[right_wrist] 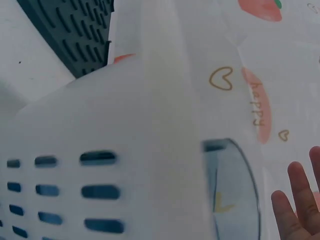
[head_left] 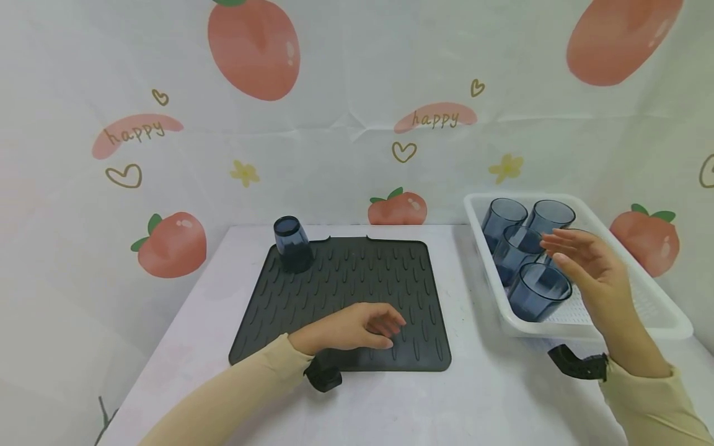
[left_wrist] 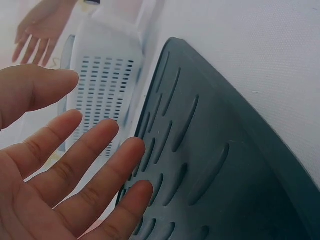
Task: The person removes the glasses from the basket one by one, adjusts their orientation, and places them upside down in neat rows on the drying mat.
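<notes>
My left hand [head_left: 352, 326] hovers over the front part of a black ridged drying mat [head_left: 368, 279], holding nothing. In the left wrist view its fingers [left_wrist: 100, 195] are spread and slightly bent. At the mat's back left corner a blue see-through glass [head_left: 292, 244] stands upside down. Several more such glasses, among them a front one [head_left: 538, 291], stand mouth up in a white basket [head_left: 666, 313] on the right. Above them is my right hand [head_left: 599, 275], empty, its fingers extended and overlapping the glasses' rims in the head view. It partly hides a glass behind it.
The mat and basket share a white-covered table [head_left: 474, 396], with a strip of tabletop between them. Slots pierce the basket's wall [right_wrist: 145, 125]. Behind hangs a white cloth [head_left: 334, 167] printed with fruit, hearts and "happy". Each wrist wears a black camera mount [head_left: 577, 364].
</notes>
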A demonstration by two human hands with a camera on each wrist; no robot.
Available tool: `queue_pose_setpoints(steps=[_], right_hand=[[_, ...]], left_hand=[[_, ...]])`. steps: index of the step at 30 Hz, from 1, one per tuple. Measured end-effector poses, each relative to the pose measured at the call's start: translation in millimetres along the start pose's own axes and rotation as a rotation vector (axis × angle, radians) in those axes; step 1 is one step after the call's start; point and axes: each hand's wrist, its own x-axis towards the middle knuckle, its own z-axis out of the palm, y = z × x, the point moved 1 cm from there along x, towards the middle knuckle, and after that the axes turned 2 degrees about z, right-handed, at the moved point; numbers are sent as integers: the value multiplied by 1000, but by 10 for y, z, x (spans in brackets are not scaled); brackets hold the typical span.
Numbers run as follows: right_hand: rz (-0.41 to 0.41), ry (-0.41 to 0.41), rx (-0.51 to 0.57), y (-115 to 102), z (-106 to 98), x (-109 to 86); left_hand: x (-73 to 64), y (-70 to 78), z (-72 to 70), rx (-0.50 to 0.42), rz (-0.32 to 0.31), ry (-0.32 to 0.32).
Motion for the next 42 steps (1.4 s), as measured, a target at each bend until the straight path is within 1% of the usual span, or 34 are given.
queue_pose_setpoints(steps=[5, 7, 13, 15, 19, 21, 28, 35, 38, 42], right_hand=[[55, 15, -72, 51, -56, -50], [75, 14, -118, 72, -78, -72], [120, 16, -330, 133, -130, -108], [123, 10, -396, 156, -145, -113], [138, 2, -486, 185, -159, -127], [138, -4, -509, 188, -162, -130], [126, -8, -407, 185, -183, -140], [160, 24, -548, 197, -214, -174], [168, 37, -577, 198, -219, -184], [169, 33, -571, 212, -233, -194]], left_hand=[[-1, 32, 5, -5, 0, 0], [-2, 40, 6, -9, 2, -1], [7, 22, 3, -8, 6, -3], [8, 19, 0, -9, 7, -4], [6, 21, -5, -11, 6, -4], [5, 27, -7, -10, 5, -4], [8, 36, -7, 1, 5, -4], [22, 6, 1, 0, 11, -8], [26, -1, 3, -1, 14, -9], [27, -8, 4, 1, 14, -10]])
